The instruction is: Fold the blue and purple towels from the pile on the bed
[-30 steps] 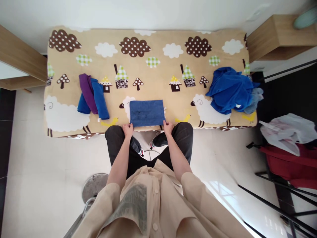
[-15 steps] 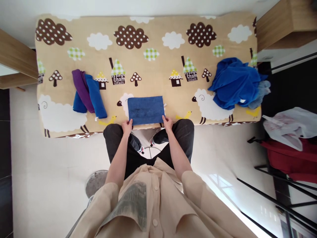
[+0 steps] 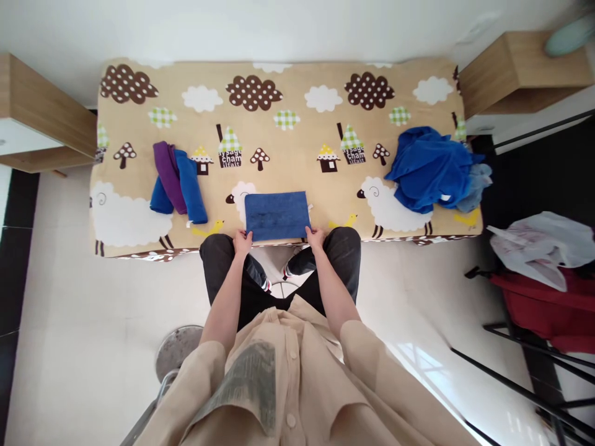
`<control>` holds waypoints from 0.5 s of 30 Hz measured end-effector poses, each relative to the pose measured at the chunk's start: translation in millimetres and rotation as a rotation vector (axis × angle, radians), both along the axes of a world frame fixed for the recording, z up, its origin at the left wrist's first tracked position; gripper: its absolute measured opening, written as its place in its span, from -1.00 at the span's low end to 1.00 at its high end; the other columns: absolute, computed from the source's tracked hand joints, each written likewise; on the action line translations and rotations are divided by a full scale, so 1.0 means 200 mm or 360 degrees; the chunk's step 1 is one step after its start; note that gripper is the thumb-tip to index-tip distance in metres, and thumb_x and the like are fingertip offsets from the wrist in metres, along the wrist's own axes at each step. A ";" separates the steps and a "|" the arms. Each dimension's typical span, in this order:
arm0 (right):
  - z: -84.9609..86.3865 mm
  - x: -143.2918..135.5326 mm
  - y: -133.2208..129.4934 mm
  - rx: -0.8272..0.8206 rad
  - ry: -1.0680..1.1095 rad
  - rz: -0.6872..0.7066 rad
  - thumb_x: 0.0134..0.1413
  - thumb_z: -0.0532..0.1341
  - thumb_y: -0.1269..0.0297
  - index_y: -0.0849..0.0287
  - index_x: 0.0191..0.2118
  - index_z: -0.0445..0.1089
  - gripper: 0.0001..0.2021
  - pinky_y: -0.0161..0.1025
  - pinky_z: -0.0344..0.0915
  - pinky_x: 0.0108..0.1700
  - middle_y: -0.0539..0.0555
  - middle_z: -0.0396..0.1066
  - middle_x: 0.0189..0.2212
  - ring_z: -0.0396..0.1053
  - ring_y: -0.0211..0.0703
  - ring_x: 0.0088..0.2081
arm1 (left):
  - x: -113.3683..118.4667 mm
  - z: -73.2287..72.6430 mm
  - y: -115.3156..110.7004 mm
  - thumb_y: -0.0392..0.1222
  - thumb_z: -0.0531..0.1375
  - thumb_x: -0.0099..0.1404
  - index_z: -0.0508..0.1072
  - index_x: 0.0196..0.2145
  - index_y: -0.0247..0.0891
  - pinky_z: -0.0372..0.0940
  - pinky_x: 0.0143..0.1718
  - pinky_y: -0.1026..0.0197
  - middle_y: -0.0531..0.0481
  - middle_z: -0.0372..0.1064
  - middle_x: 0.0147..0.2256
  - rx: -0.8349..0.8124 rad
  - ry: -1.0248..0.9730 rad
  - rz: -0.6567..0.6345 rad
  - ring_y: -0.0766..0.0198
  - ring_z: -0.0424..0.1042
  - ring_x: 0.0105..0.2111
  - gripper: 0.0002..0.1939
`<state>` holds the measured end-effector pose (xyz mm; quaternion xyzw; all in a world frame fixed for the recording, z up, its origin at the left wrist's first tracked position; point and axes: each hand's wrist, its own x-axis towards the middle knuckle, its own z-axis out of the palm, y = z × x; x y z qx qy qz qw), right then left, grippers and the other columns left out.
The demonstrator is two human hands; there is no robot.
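Note:
A blue towel [image 3: 277,215], folded to a flat rectangle, lies at the near edge of the patterned bed cover [image 3: 288,161]. My left hand [image 3: 242,241] pinches its near left corner, and my right hand [image 3: 315,237] pinches the near right corner. A small white tag shows at the towel's right side. Farther left lie rolled towels, a purple one [image 3: 169,175] between blue rolls [image 3: 190,188]. A loose heap of blue towels [image 3: 425,170] sits on the right part of the bed, with a grey-blue cloth [image 3: 476,186] under its edge.
Wooden cabinets stand at the left [image 3: 46,111] and right [image 3: 502,74] ends of the bed. A round metal stool [image 3: 176,353] is on the floor at my left. To the right are a white plastic bag [image 3: 543,241], a red bag [image 3: 548,303] and black metal rails.
The camera view has tilted, so the bed appears lower and smaller. Both hands keep their pinch on the towel's near corners, and the towel stays folded in place.

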<state>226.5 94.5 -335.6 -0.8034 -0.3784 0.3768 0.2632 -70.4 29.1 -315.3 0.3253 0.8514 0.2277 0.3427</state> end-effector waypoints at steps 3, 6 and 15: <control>0.03 0.00 -0.04 0.0074 0.0002 0.0002 0.03 0.37 0.26 0.12 -0.25 0.39 -0.81 0.06 0.34 0.15 0.02 0.42 -0.47 0.47 0.09 -0.22 | 0.01 0.03 -0.03 -0.18 0.23 0.33 0.44 -0.18 -0.21 0.36 -0.07 0.11 0.01 0.43 -0.47 0.0043 0.0012 -0.0004 0.06 0.55 -0.32 -0.88; 0.06 0.01 -0.06 0.0203 0.0045 0.0108 0.11 0.30 0.26 0.13 -0.10 0.38 -0.77 0.02 0.35 0.11 -0.08 0.32 -0.49 0.41 0.00 -0.30 | 0.01 0.04 -0.04 -0.22 0.19 0.33 0.46 -0.18 -0.19 0.35 -0.07 0.12 0.05 0.40 -0.50 0.0099 -0.0011 -0.0026 0.10 0.53 -0.35 -0.89; 0.03 0.01 -0.04 0.0301 0.0299 0.0268 0.11 0.16 0.14 0.12 -0.30 0.47 -0.80 -0.01 0.36 0.14 0.11 0.52 -0.30 0.46 0.02 -0.15 | 0.01 0.04 -0.04 -0.23 0.09 0.38 0.58 0.08 -0.22 0.41 0.00 0.09 -0.01 0.50 -0.38 0.0301 -0.0152 -0.0160 0.14 0.54 -0.30 -0.59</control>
